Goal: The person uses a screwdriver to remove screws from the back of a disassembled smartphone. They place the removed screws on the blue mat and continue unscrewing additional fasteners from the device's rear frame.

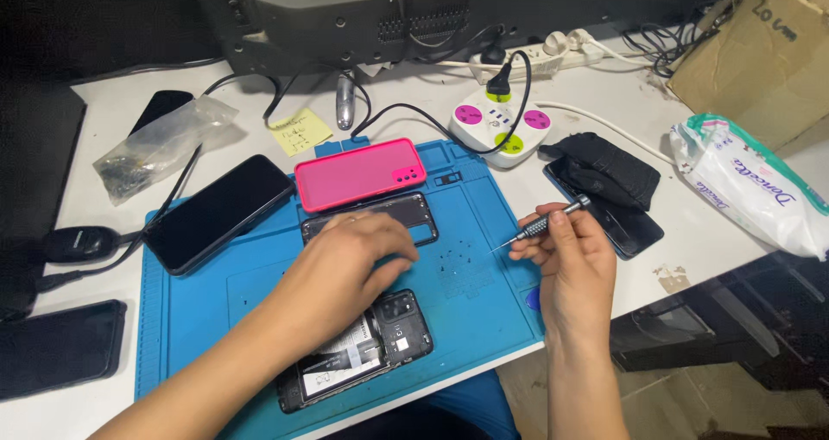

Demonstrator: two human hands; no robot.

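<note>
My right hand (572, 259) holds a small grey precision screwdriver (544, 224), its tip pointing left over the blue work mat (484, 293). My left hand (350, 263) rests palm down on the mat, fingers over the near edge of a dark phone frame (413, 211). Just below that hand lies an opened black phone (363, 349) with its back off, battery and camera module exposed. A pink phone back cover (358, 174) lies beyond the frame.
A black phone (216, 211) lies screen up at the mat's left. Another phone (56, 347) lies at the far left. A round white power strip (501, 125), black cloth (609, 170), wipes packet (747, 185), yellow sticky note (298, 132) and plastic bag (160, 146) sit on the white table.
</note>
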